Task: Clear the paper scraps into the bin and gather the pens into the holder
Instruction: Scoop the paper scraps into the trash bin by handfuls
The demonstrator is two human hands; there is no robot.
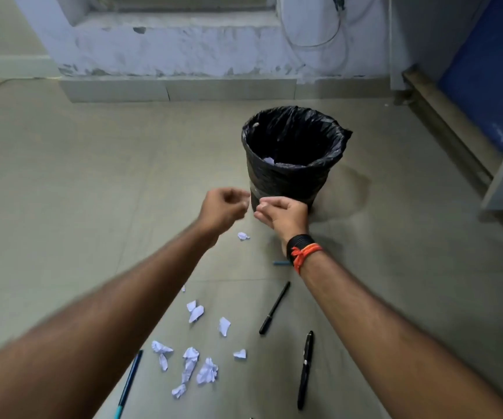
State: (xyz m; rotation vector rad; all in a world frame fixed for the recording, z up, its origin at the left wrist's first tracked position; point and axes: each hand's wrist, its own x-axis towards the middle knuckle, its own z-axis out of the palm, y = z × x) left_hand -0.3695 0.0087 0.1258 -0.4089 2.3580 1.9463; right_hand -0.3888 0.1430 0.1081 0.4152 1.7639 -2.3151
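Observation:
A bin (286,182) lined with a black bag stands on the floor ahead, with a white scrap (269,160) inside it. My left hand (224,207) and my right hand (283,213) hover side by side just in front of the bin, fingers loosely curled, nothing visible in either. Several crumpled paper scraps (195,311) lie on the floor below my arms, one (243,236) close under my hands. Two black pens (274,308) (306,368) lie to the right, a blue pen (129,385) lower left, and a short blue piece (280,263) shows by my right wrist. No holder is in view.
A raised tiled step (177,89) and a peeling wall run along the back. A blue panel (486,80) and a wooden rail (443,116) stand at the right. Cables (313,45) hang on the wall.

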